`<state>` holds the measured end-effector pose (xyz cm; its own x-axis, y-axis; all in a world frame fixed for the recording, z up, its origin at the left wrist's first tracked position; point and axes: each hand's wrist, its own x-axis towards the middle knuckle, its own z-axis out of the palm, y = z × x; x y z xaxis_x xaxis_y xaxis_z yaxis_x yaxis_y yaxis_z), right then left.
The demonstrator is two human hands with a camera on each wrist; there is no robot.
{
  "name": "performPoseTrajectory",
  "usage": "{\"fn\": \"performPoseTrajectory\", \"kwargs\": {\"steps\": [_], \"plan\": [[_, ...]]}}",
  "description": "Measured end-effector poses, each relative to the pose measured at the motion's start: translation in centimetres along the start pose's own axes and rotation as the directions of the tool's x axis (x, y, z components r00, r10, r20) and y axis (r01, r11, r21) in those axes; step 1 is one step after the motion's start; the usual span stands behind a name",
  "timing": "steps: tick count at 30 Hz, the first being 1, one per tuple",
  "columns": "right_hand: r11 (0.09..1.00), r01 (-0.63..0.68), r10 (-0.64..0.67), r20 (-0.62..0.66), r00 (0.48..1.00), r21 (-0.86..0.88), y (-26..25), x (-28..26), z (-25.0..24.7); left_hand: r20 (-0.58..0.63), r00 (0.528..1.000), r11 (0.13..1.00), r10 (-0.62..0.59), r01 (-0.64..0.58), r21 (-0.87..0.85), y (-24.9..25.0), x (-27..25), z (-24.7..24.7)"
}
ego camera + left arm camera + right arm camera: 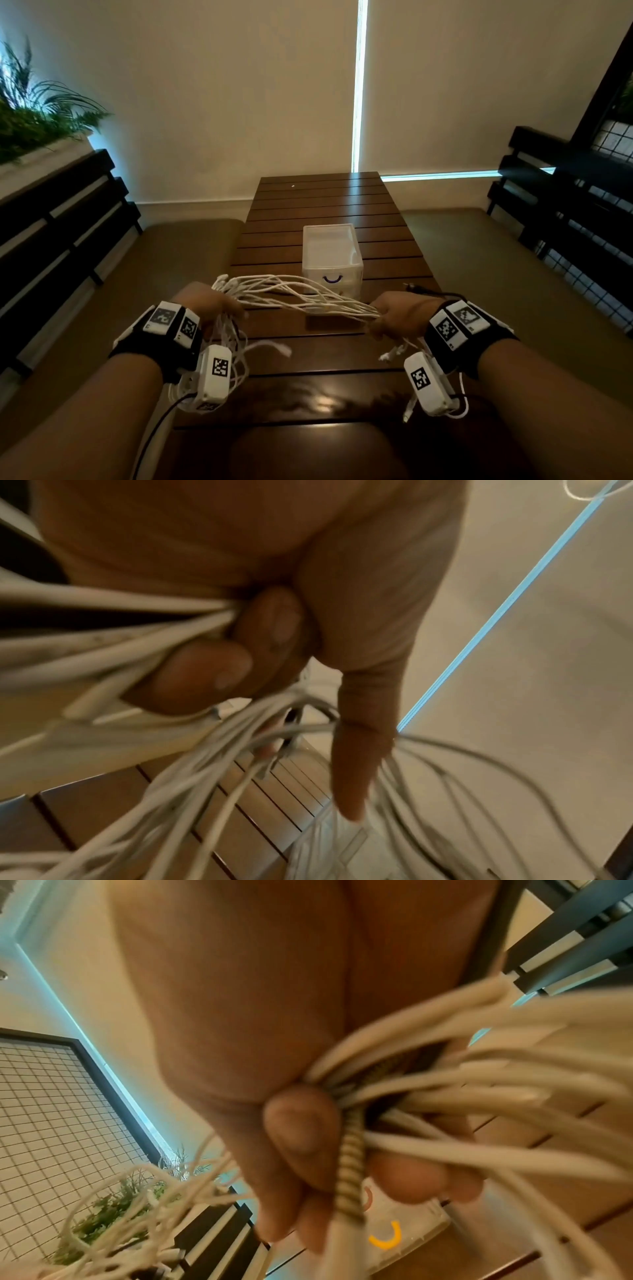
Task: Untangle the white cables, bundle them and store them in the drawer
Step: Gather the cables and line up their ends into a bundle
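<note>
Several white cables (294, 296) stretch in a loose bundle between my two hands above the near part of the wooden table (325, 205). My left hand (214, 305) grips one end, with loops and plug ends hanging below it (236, 346). In the left wrist view curled fingers (205, 669) clamp the cables (113, 647). My right hand (399, 317) grips the other end; its fingers (301, 1134) pinch the cables (462, 1096) and a braided cord (351, 1177). A small translucent white drawer unit (331, 260) with a purple handle stands behind the cables; its drawer looks closed.
Dark slatted bench backs (58, 240) flank the table on both sides, with cushioned seats below. A planter with green fronds (30, 113) sits at the far left. A black cable (424, 291) lies on the table near my right hand. A wall with blinds is behind.
</note>
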<state>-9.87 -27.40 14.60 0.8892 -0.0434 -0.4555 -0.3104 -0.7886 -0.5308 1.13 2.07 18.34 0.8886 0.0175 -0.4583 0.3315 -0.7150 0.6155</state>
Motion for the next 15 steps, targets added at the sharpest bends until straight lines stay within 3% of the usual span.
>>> {"fn": "performPoseTrajectory", "kwargs": {"steps": [3, 6, 8, 10, 12, 13, 15], "plan": [[0.99, -0.065, 0.061, -0.037, 0.997, -0.122, -0.6, 0.0, 0.0, 0.023, 0.999, 0.988, 0.047, -0.043, -0.15, 0.2, -0.7, -0.3], [0.938, -0.036, 0.018, -0.054, 0.998, -0.344, -1.3, 0.0, 0.5, -0.091, 0.983, 0.818, 0.161, -0.184, -0.545, 1.3, -1.8, -0.4], [0.915, 0.022, -0.027, -0.008, 1.0, -0.403, -2.1, 0.0, 0.9, -0.029, 0.941, 0.752, 0.336, -0.287, -0.593, 2.5, -3.8, 0.7], [0.929, 0.099, -0.086, 0.052, 0.995, -0.357, -3.0, -0.2, 1.1, 0.111, 0.853, 0.797, 0.509, -0.418, -0.436, 3.6, -6.0, 3.1], [0.939, 0.199, -0.192, 0.051, 0.98, -0.281, -4.2, -0.5, 1.0, 0.207, 0.78, 0.807, 0.59, -0.561, -0.185, 4.3, -7.0, 6.1], [0.932, 0.247, -0.239, 0.062, 0.969, -0.264, -4.7, -0.6, 0.7, 0.236, 0.764, 0.796, 0.601, -0.598, -0.091, 4.3, -6.8, 7.3], [0.91, 0.331, -0.321, 0.08, 0.944, -0.251, -5.6, -0.9, 0.3, 0.264, 0.789, 0.818, 0.555, -0.575, -0.003, 4.3, -5.8, 8.8]]}}
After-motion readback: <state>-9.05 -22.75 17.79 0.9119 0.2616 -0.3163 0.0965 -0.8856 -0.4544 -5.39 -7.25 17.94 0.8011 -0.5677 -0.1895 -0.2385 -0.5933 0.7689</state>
